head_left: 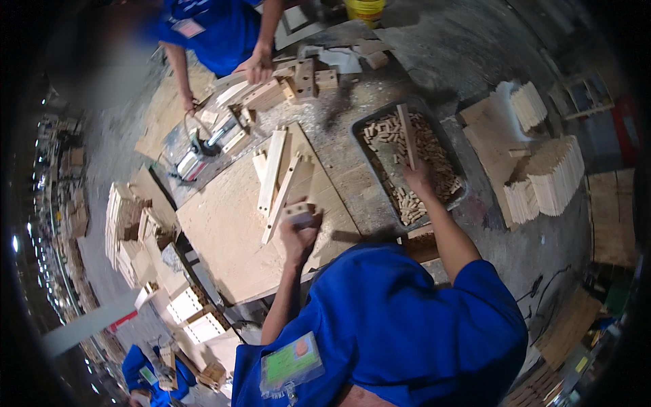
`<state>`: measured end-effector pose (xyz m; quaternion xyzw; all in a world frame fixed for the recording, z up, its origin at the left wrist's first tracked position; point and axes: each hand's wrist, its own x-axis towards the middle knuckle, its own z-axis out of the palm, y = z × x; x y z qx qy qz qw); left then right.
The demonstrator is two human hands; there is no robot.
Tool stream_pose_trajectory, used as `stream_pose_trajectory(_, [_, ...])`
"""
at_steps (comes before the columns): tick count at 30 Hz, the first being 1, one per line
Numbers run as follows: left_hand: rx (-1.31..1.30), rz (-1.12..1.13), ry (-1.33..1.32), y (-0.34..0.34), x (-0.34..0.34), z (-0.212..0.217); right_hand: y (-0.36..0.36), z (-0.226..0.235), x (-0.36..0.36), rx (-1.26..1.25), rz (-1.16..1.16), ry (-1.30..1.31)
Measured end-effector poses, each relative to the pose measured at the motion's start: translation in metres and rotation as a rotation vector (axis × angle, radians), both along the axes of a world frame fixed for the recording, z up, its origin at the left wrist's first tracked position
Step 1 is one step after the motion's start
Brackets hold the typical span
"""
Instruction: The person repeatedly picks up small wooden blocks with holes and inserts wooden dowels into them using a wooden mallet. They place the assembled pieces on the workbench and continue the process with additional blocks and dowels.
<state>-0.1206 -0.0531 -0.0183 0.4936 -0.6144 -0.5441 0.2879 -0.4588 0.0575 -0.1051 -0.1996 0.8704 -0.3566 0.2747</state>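
Note:
My left hand (302,234) is closed around a short pale wooden block (296,212) with drilled holes, just above the plywood board (224,251). Several wooden rails (272,173) lie crossed on that board, beyond my left hand. On the right, my right hand (420,179) grips a long flat wooden strip (407,132) by its near end. The strip stands over a dark tray (358,139) full of small wooden dowels (441,159). My right fingers are partly hidden, and whether they also hold a dowel I cannot make out.
Across the table a person in blue (210,34) handles wooden pieces (264,95) beside a clamp-like tool (203,146). Stacked wooden parts (553,180) stand on the right, more stacks (125,220) on the left. Another person (152,373) is at lower left. A yellow bucket (366,10) stands far off.

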Motion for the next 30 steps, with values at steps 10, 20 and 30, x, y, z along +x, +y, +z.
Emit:
stream_pose_trajectory(10, [-0.127, -0.338, 0.027, 0.040, -0.012, -0.009, 0.024, 0.098, 0.099, -0.038, 0.715, 0.020])
stream_pose_trajectory(20, [-0.133, -0.301, 0.012, 0.044, 0.002, -0.019, 0.006, 0.197, 0.120, -0.515, 0.861, 0.052])
stream_pose_trajectory(30, [-0.141, -0.326, 0.040, 0.047, 0.006, -0.028, 0.001, 0.199, 0.129, -0.558, 1.065, 0.217])
